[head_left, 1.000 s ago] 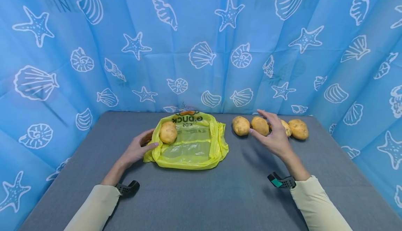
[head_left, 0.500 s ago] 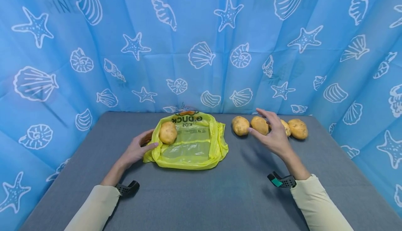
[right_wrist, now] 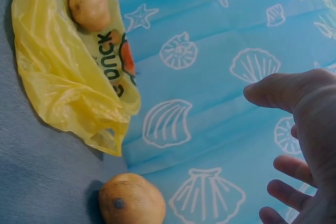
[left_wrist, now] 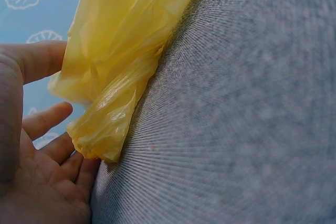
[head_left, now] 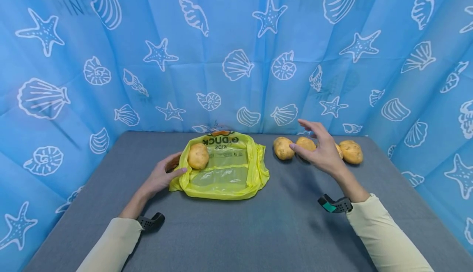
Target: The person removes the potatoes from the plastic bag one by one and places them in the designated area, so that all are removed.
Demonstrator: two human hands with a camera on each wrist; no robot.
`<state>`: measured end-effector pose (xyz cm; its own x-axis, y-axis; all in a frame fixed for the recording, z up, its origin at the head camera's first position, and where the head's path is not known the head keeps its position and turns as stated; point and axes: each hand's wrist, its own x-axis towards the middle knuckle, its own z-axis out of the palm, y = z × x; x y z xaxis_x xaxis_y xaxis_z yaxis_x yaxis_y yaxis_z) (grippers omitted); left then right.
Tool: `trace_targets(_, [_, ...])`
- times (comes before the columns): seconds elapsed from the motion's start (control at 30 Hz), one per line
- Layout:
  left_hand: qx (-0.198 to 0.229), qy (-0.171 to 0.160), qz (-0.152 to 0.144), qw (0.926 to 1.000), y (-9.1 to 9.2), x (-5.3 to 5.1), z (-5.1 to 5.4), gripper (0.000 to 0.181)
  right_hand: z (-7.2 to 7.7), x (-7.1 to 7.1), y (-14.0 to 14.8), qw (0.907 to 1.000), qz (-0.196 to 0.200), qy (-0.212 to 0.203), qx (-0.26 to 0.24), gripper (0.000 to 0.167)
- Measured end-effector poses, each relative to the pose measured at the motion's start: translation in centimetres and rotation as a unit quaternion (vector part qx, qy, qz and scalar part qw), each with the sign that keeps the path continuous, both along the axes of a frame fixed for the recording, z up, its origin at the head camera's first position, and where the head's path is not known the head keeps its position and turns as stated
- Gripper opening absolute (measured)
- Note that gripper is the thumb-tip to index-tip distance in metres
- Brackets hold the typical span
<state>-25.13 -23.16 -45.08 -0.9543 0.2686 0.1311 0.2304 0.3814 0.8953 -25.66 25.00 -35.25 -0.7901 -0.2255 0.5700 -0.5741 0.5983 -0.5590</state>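
A yellow plastic bag lies with its mouth spread on the grey table, one potato inside at its left. My left hand is at the bag's left side, thumb against the rim. In the left wrist view its fingers are spread loosely beside the crumpled bag without gripping it. Right of the bag sits a row of several potatoes, the leftmost potato nearest it. Above that row my right hand hovers with thumb and fingers apart, holding nothing. It partly hides the middle potatoes.
A blue curtain with white shells and starfish hangs along the back and both sides of the grey table. A black band sits on the left wrist and another band on the right.
My right hand has risen slightly, its fingertips shifting a little up and left above the potatoes. The left hand, bag and potatoes stay where they were.
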Motion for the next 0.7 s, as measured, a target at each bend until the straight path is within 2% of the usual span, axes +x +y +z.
trace_targets(0.17, [0.0,-0.007,0.002,1.0,0.0,0.1,0.1,0.066,0.8,-0.3,-0.2,0.9999,0.006,0.007,0.009,0.069])
trace_targets(0.37, [-0.004,-0.014,0.004,0.9999,0.0,0.2,0.2,0.067,1.1,-0.5,-1.0,0.9992,0.036,-0.002,0.015,0.067])
trace_targets(0.7, [-0.002,-0.011,0.004,0.9999,-0.1,0.0,-0.1,0.067,2.0,-1.0,-2.6,0.9958,0.068,-0.01,0.06,0.066])
